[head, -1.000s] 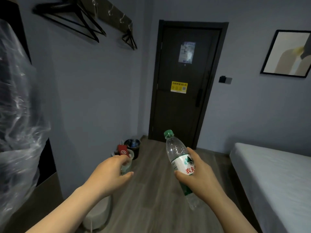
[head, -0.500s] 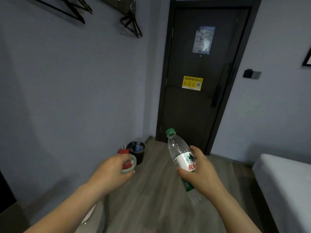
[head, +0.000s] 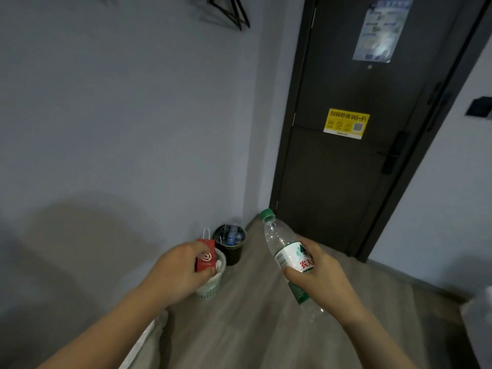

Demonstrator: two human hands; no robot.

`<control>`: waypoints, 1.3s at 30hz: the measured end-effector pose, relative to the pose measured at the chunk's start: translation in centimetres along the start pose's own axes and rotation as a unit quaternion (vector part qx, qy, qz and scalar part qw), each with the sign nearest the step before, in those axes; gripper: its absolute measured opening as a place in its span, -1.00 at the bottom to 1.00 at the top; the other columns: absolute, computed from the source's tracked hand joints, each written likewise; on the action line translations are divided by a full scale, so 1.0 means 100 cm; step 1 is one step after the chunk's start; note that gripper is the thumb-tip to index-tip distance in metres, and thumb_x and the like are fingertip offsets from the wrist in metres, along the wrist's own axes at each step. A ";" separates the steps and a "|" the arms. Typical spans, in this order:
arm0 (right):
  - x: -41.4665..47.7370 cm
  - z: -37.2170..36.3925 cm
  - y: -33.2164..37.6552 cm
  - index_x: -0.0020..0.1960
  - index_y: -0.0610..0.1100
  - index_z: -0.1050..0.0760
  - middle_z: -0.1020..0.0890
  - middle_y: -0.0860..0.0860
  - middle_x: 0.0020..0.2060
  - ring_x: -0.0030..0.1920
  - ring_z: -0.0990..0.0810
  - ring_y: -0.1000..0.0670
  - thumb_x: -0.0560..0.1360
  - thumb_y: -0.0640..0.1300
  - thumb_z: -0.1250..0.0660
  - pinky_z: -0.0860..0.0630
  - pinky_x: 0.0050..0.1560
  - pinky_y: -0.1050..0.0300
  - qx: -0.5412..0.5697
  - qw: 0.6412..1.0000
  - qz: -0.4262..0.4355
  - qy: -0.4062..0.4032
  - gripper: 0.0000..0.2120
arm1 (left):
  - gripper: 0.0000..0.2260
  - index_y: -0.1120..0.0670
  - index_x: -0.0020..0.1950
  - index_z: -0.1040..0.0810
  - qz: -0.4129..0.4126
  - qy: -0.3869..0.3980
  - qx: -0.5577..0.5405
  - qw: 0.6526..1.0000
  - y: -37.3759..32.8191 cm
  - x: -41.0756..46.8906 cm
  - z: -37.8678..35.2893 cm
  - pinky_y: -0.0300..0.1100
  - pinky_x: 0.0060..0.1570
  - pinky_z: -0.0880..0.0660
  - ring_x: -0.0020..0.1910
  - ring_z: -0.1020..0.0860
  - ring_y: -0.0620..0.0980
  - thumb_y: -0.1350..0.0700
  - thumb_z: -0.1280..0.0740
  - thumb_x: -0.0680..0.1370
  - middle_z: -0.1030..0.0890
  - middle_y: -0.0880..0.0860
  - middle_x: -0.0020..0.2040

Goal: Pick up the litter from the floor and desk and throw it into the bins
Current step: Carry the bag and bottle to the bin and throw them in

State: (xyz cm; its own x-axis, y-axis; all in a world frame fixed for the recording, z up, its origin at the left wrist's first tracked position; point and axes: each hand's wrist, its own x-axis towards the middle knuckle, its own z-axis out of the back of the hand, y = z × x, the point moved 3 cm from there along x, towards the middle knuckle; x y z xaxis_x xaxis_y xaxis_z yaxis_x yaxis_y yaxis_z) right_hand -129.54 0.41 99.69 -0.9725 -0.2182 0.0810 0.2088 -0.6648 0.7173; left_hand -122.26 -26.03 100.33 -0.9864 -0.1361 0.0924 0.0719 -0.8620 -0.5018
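Risk: the clear green-capped plastic bottle [head: 278,242] gripped in our right hand [head: 323,282] may miss the dark round bin [head: 232,252] beyond it if thrown early; whether the left hand [head: 181,271] holds anything, we cannot tell.

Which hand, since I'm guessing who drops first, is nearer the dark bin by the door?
Left. In this view the left hand lies just lower-left of the dark bin; the right hand, gripping the bottle, is farther off to its lower right.
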 end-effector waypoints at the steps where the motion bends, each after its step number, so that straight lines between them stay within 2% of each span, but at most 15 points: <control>1: 0.019 -0.004 -0.004 0.36 0.08 -0.38 -0.58 0.15 0.00 -0.04 -0.58 0.13 0.32 0.08 -0.46 -0.58 -0.06 0.14 -0.001 1.000 -0.001 0.002 -0.36 | -0.76 0.00 0.08 -0.56 0.004 0.002 -0.001 1.000 0.004 0.018 -0.003 -0.11 0.01 -0.50 -0.02 -0.57 -0.03 -0.03 -0.40 0.45 -0.61 -0.02 0.03; 6: 0.111 -0.026 -0.016 0.35 0.06 -0.38 -0.59 0.12 0.01 -0.03 -0.59 0.08 0.33 0.11 -0.46 -0.56 -0.03 0.13 -0.023 0.999 -0.025 0.016 -0.38 | -0.74 0.03 0.11 -0.56 0.014 0.003 0.006 1.000 0.035 0.110 -0.018 -0.11 0.05 -0.50 0.03 -0.56 -0.03 0.00 -0.40 0.46 -0.61 -0.01 0.08; 9: 0.172 -0.038 -0.015 0.37 0.08 -0.38 -0.61 0.08 0.10 0.05 -0.59 0.03 0.34 0.14 -0.44 -0.54 0.06 0.07 -0.056 0.998 -0.034 0.024 -0.36 | -0.68 0.00 0.22 -0.51 0.020 0.008 0.001 1.000 0.054 0.171 -0.019 -0.21 0.07 -0.47 0.10 -0.54 -0.05 0.00 -0.38 0.48 -0.57 -0.04 0.16; 11: 0.207 -0.045 -0.016 0.39 0.08 -0.36 -0.61 0.07 0.12 0.06 -0.58 0.02 0.34 0.15 -0.43 -0.54 0.05 0.08 -0.062 0.997 -0.042 0.034 -0.35 | -0.65 -0.02 0.26 -0.49 0.021 0.013 0.005 1.000 0.064 0.208 -0.020 -0.27 0.05 -0.43 0.13 -0.53 -0.07 -0.02 -0.37 0.49 -0.55 -0.06 0.19; 19: 0.326 -0.062 -0.047 0.37 0.08 -0.37 -0.61 0.07 0.07 0.02 -0.60 0.02 0.33 0.12 -0.43 -0.57 0.04 0.02 -0.038 0.995 -0.070 0.063 -0.37 | -0.66 0.00 0.25 -0.50 0.034 0.046 -0.004 0.998 0.079 0.329 -0.045 -0.28 0.02 -0.42 0.11 -0.53 -0.08 -0.02 -0.38 0.50 -0.56 -0.04 0.18; 22: 0.378 -0.065 -0.070 0.38 0.05 -0.37 -0.60 0.07 0.08 0.02 -0.59 0.05 0.34 0.08 -0.45 -0.57 0.03 0.07 -0.024 0.995 -0.063 0.077 -0.37 | -0.67 0.02 0.23 -0.50 0.051 0.048 -0.008 0.997 0.081 0.373 -0.060 -0.26 0.03 -0.44 0.09 -0.53 -0.08 0.00 -0.39 0.50 -0.56 -0.01 0.16; 24: 0.416 -0.069 -0.085 0.41 0.02 -0.34 -0.59 0.05 0.12 0.03 -0.57 0.06 0.37 0.06 -0.45 -0.52 -0.02 0.17 -0.027 0.994 -0.056 0.091 -0.35 | -0.72 0.03 0.18 -0.52 0.067 0.045 -0.006 0.997 0.080 0.402 -0.071 -0.21 0.04 -0.48 0.04 -0.53 -0.06 0.00 -0.38 0.50 -0.58 0.01 0.12; 26: 0.456 -0.073 -0.101 0.44 0.03 -0.30 -0.56 0.04 0.14 -0.01 -0.55 0.08 0.39 0.08 -0.44 -0.48 -0.15 0.26 -0.028 0.992 -0.053 0.112 -0.33 | -0.71 0.06 0.18 -0.52 0.089 0.040 0.001 0.995 0.080 0.430 -0.083 -0.12 0.08 -0.49 0.06 -0.53 -0.02 0.00 -0.38 0.51 -0.57 0.04 0.11; 28: 0.497 -0.078 -0.113 0.43 0.05 -0.29 -0.53 0.07 0.07 -0.10 -0.52 0.15 0.41 0.09 -0.43 -0.41 -0.30 0.36 -0.017 0.989 -0.056 0.136 -0.35 | -0.70 0.08 0.19 -0.51 0.115 0.038 0.002 0.993 0.077 0.457 -0.093 -0.09 0.11 -0.48 0.08 -0.53 0.00 0.00 -0.37 0.52 -0.57 0.05 0.13; 31: 0.552 -0.085 -0.130 0.38 0.02 -0.35 -0.49 0.13 -0.02 -0.19 -0.47 0.23 0.40 0.10 -0.44 -0.31 -0.34 0.47 -0.021 0.986 -0.038 0.163 -0.40 | -0.73 0.08 0.16 -0.52 0.153 0.035 -0.008 0.987 0.072 0.492 -0.108 -0.13 0.08 -0.48 0.05 -0.54 -0.02 0.01 -0.37 0.52 -0.58 0.04 0.09; 35: 0.615 -0.102 -0.151 0.32 0.00 -0.40 -0.49 0.19 -0.12 -0.19 -0.50 0.24 0.38 0.08 -0.47 -0.38 -0.34 0.43 -0.024 0.977 -0.026 0.210 -0.44 | -0.80 0.08 0.08 -0.56 0.201 0.017 -0.032 0.979 0.074 0.523 -0.124 -0.17 0.03 -0.49 0.01 -0.56 -0.03 0.03 -0.38 0.52 -0.61 0.02 0.01; 39: 0.658 -0.128 -0.171 0.20 0.08 -0.44 -0.54 0.17 -0.14 -0.18 -0.57 0.18 0.35 0.08 -0.48 -0.46 -0.35 0.36 -0.025 0.964 -0.040 0.260 -0.54 | -0.81 0.08 0.12 -0.56 0.242 0.028 -0.023 0.970 0.089 0.541 -0.142 -0.16 0.09 -0.47 0.06 -0.56 0.00 0.07 -0.36 0.54 -0.60 0.02 0.05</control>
State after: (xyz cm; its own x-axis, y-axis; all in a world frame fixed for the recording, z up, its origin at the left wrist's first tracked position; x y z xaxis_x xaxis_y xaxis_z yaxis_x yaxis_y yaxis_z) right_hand -195.79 -11.72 83.91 -0.8051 -0.4853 -0.3410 0.1529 -0.7253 0.6712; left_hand -177.13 -34.12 88.61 -0.8454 -0.4910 -0.2102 0.5229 -0.6807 -0.5131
